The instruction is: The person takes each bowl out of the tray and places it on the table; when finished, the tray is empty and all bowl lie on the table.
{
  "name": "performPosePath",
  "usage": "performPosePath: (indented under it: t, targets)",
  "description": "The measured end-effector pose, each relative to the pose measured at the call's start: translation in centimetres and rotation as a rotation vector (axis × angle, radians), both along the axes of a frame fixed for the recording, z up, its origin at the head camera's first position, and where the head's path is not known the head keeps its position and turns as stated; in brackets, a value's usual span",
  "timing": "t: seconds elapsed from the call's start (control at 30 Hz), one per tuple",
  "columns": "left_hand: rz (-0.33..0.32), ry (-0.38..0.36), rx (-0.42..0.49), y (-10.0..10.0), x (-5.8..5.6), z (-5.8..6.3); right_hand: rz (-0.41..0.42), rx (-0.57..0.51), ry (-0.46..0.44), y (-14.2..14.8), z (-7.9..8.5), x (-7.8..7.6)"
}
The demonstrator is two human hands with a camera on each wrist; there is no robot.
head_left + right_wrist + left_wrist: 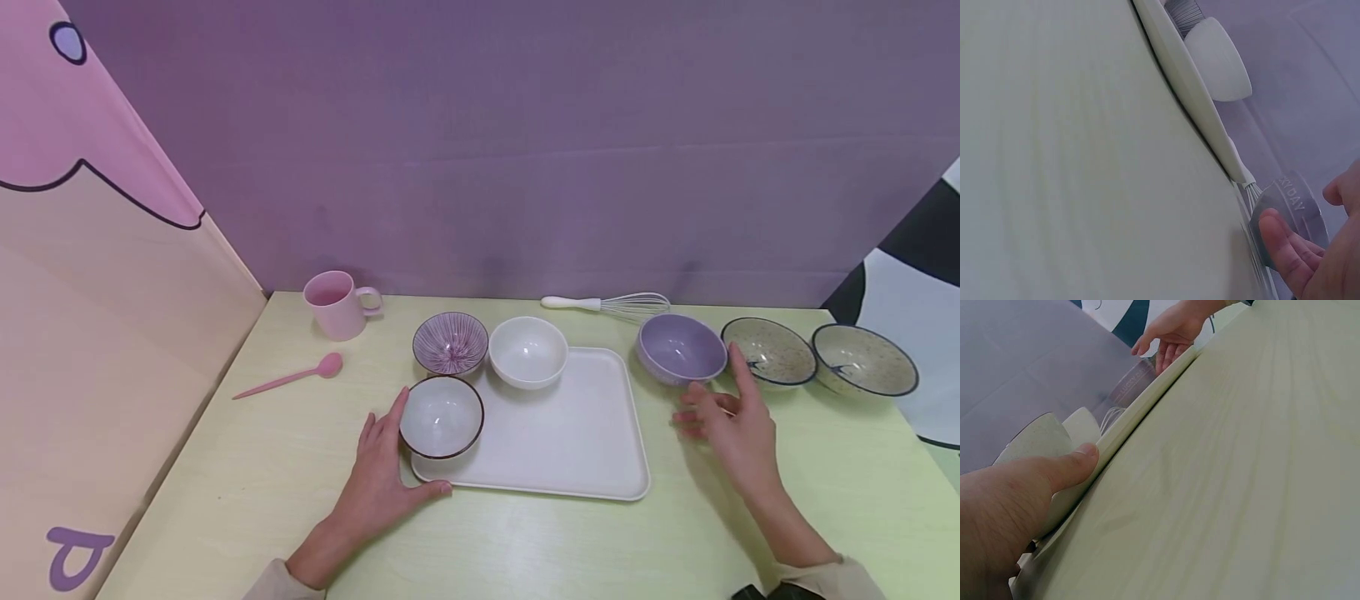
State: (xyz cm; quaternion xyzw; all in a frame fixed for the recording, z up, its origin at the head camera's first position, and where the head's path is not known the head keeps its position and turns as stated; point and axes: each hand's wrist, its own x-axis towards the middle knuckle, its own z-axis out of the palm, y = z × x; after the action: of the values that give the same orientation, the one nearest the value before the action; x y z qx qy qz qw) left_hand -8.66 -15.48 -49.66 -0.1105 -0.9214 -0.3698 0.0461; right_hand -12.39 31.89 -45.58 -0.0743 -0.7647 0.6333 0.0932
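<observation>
White plastic-looking tray (585,433) was the reference, lying flat on the pale wood-grain table (525,550). Brown-rimmed bowl (441,418) stood upright on its front-left corner. Left hand (378,479) was spread wide around that bowl: fingers extended along the bowl's outer left side, thumb stretched out at the tray's front edge. No closed grip there; couldn't tell how firmly the fingers touched.

Purple bowl (681,348) sat upright on the table, right of the tray, toward its back corner. Right hand (738,433) was at its near side, also right of the tray, digits well apart, nothing gripped. Right wrist view had a fingertip overlapping the bowl's wall, which carried raised lettering; contact couldn't be confirmed.

Rest, same reference: plain white bowl (528,352) upright on the tray's back-left part. Striped bowl (450,343) beside it at the back-left corner; its base was hidden. Whisk (577,303) lay behind the tray, wires pointing right. Two speckled bowls (765,350) were in a row farther right of the tray, past the purple one. Pink spoon (296,377) left of the tray; pink mug (339,312) upright, back-left of it, handle toward the tray side.
</observation>
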Motion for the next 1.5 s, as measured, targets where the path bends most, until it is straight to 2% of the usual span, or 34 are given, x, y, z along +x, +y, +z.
performPosePath:
  t: [0.23, 0.5, 0.7, 0.87, 1.07, 1.3, 1.5]
  targets:
    - [-0.001, 0.001, -0.008, -0.1, 0.0, -0.2, -0.011, 0.155, -0.032, -0.4, 0.3, 0.6]
    - [0.0, -0.006, 0.004, 0.0, 0.0, 0.0, -0.039, 0.208, -0.007, -0.9, 0.4, 1.1]
    - [0.003, -0.008, 0.012, -0.1, 0.0, 0.0, -0.069, 0.207, 0.054, -2.1, 0.8, 1.3]
    - [-0.004, 0.003, 0.01, -0.1, 0.0, -0.2, -0.056, 0.186, 0.084, -3.4, 1.3, 1.6]
    - [-0.007, 0.006, 0.012, -0.1, 0.0, -0.2, -0.013, 0.144, 0.113, -4.9, 1.9, 2.0]
    - [-0.011, 0.012, 0.017, -0.1, -0.1, -0.2, 0.044, 0.187, 0.165, -6.8, 2.3, 2.5]
    - [-0.007, 0.009, 0.014, -0.1, 0.0, -0.2, 0.096, 0.168, 0.169, -8.5, 2.6, 2.8]
